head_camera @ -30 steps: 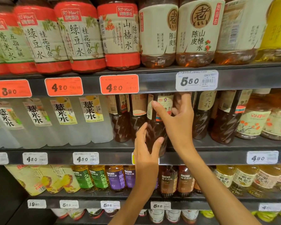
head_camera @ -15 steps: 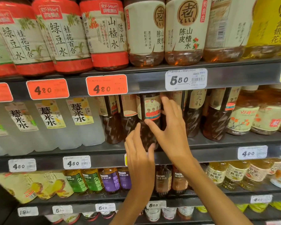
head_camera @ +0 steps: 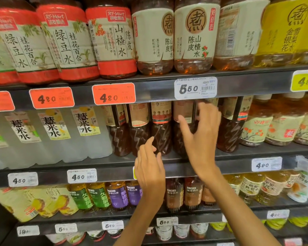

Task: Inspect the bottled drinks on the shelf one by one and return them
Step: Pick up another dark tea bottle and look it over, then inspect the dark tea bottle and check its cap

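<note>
We saw a tall grey store shelf (head_camera: 149,89) full of drinks. On the middle row stood dark brown tea bottles (head_camera: 161,128). Our right hand (head_camera: 201,139) reached around one bottle (head_camera: 182,118), fingers spread apart. Our left hand (head_camera: 149,169) hung just below, fingers loose and holding nothing.

Four shelves are stacked one above another, each lined with bottles. On the second shelf (head_camera: 235,155), a row of tea bottles (head_camera: 161,128) stands between water bottles (head_camera: 85,132) to the left and juice bottles (head_camera: 256,128) to the right. The right hand (head_camera: 201,139) reaches in front of that row; the left hand (head_camera: 149,167) is lower, just left of it.
</note>
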Motion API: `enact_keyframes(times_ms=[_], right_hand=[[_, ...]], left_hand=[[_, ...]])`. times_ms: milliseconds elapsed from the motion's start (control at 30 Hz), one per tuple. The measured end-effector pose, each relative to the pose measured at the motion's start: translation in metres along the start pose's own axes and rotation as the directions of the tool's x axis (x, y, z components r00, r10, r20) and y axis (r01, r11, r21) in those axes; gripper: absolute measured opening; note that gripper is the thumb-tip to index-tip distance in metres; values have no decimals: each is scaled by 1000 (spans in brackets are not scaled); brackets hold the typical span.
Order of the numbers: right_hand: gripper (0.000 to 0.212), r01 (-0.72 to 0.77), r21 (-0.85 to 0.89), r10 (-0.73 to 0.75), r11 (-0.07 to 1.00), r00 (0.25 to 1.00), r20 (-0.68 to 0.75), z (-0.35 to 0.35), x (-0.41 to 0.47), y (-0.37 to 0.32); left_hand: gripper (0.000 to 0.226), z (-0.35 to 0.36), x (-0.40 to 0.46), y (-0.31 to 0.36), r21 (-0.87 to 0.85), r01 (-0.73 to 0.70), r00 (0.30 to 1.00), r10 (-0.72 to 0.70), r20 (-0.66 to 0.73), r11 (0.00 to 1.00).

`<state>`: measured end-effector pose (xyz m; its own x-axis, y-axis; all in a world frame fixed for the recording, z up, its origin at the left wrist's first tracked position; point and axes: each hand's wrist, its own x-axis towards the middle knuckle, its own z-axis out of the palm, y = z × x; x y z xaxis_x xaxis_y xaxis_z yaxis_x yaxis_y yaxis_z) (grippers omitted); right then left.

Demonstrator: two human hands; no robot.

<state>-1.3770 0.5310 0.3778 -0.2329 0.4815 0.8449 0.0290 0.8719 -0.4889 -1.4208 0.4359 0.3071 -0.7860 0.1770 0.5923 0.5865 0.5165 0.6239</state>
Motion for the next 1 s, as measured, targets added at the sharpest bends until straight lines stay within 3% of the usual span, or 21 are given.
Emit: enact_keyframes(times_ms=[100,233,367,500,633,800,867,933,1000], right_hand=[[38,-62,-151,69,987,997,42,-1,20,9],[37,-71,-267,133,961,966,223,9,38,9],[35,-69,-255,126,964,969,211,10,41,5],[23,-175,13,170,984,970,176,2,41,5],[44,-219,262,173,940,967,187,-4,32,0],[43,-279,456,208,845,957,200,-12,33,0],[35,-354,543,259,761,934,246,-16,31,0],[30,-434,626,300,648,901,314,-22,29,-1],[27,-496,655,320,570,868,379,-27,25,-2]], left_hand=[[40,0,-5,2,-25,-6,1000,6,-20,1000],[36,1,-6,7,-54,-48,999,46,-25,997],[33,-2,-5,11,-78,-86,996,85,-10,993],[35,-5,-9,12,-75,-184,981,188,53,980],[39,-6,-10,15,-122,-205,971,217,102,971],[57,-8,-13,18,-250,-114,966,166,197,962],[63,-10,-16,20,-329,-43,974,112,195,943],[68,-14,-22,19,-423,42,976,53,210,905],[75,-20,-28,19,-553,222,941,-29,337,803]])
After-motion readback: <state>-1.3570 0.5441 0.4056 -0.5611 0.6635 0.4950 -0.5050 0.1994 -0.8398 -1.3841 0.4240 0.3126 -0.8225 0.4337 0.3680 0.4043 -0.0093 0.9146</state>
